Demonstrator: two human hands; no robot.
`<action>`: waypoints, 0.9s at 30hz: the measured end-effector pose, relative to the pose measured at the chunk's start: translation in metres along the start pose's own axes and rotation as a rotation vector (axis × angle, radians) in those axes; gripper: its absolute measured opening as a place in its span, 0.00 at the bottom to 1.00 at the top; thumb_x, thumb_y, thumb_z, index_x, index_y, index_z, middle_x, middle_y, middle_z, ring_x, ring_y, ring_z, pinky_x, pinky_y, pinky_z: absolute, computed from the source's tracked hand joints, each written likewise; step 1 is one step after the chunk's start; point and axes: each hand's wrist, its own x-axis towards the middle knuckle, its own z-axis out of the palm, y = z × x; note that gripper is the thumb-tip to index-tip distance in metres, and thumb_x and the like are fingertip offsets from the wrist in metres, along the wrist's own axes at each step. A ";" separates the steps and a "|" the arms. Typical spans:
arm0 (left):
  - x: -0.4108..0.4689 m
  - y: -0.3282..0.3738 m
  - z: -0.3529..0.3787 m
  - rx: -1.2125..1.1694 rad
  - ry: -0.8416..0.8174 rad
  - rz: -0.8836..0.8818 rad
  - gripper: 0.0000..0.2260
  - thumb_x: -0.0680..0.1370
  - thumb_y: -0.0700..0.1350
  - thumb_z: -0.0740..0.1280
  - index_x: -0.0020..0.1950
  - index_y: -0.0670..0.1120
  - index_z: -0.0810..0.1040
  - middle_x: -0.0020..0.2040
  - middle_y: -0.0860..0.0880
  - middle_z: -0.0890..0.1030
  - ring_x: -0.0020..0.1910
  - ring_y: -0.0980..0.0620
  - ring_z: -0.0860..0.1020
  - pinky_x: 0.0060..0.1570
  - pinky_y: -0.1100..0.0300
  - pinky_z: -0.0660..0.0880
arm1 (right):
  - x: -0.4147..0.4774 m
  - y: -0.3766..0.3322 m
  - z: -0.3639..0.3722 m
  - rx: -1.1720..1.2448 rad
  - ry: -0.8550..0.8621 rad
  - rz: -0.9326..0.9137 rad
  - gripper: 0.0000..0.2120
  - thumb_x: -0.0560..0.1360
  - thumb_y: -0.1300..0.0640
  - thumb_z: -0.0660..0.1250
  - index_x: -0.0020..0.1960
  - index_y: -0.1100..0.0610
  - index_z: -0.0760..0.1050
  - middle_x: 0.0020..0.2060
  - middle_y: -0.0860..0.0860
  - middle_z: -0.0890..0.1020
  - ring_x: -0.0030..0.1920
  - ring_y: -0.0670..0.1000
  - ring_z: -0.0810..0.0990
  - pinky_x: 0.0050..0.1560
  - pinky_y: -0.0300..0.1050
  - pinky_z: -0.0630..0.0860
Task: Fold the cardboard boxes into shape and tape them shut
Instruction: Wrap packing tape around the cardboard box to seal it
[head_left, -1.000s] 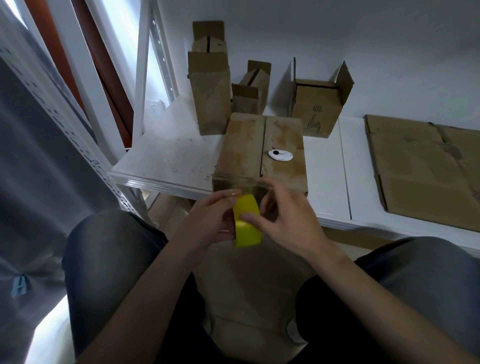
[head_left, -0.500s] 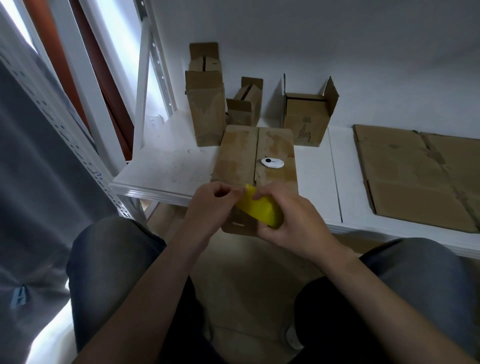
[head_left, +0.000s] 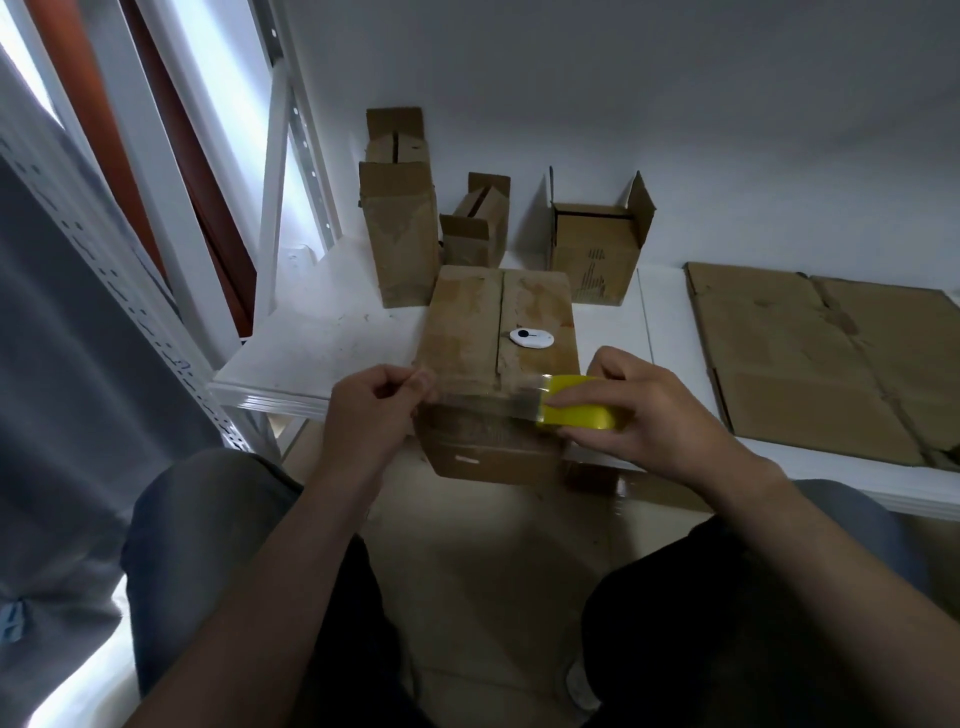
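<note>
Taping: your left hand (head_left: 374, 410) pinches the loose tape end; your right hand (head_left: 654, 415) grips the yellow roll (head_left: 576, 413). A clear strip (head_left: 488, 399) is stretched between them, just above the box (head_left: 467, 338).
Box: it's on the desk (head_left: 322, 332) at the front edge, near end seemingly hanging over; flaps are folded shut, and the seam (head_left: 502, 312) looks untaped.
Risk, strip: you hold it across the seam, not along it, so it would bridge only a short part. Any slack could let it fold onto itself or your fingers.
Risk, box: pressing on the overhanging end may tip it off.
In the way: a white tool (head_left: 531, 338) lies on top, just beside the seam; tape run lengthwise would snag it.
Around: three boxes stand behind, one open box (head_left: 592, 249); flat cardboard (head_left: 831, 353) lies to your right.
</note>
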 end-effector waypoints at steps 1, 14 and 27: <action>0.000 -0.001 0.001 0.000 -0.007 -0.004 0.07 0.79 0.49 0.71 0.42 0.53 0.83 0.38 0.60 0.84 0.39 0.66 0.80 0.40 0.59 0.73 | -0.002 0.003 -0.002 -0.012 0.008 -0.016 0.18 0.72 0.50 0.77 0.62 0.44 0.82 0.48 0.45 0.71 0.48 0.48 0.73 0.44 0.39 0.68; 0.015 -0.014 -0.016 0.084 0.166 0.012 0.07 0.81 0.51 0.68 0.44 0.53 0.81 0.46 0.55 0.83 0.47 0.56 0.79 0.42 0.63 0.71 | -0.033 0.050 -0.023 -0.071 0.030 0.076 0.16 0.71 0.41 0.71 0.58 0.40 0.82 0.46 0.47 0.73 0.45 0.48 0.74 0.39 0.46 0.76; 0.041 -0.062 -0.005 -0.008 0.218 -0.125 0.04 0.81 0.50 0.69 0.47 0.53 0.81 0.46 0.54 0.84 0.49 0.56 0.79 0.52 0.53 0.77 | -0.011 0.067 0.007 -0.057 -0.033 0.063 0.15 0.72 0.49 0.77 0.58 0.47 0.84 0.44 0.49 0.74 0.43 0.49 0.75 0.41 0.38 0.71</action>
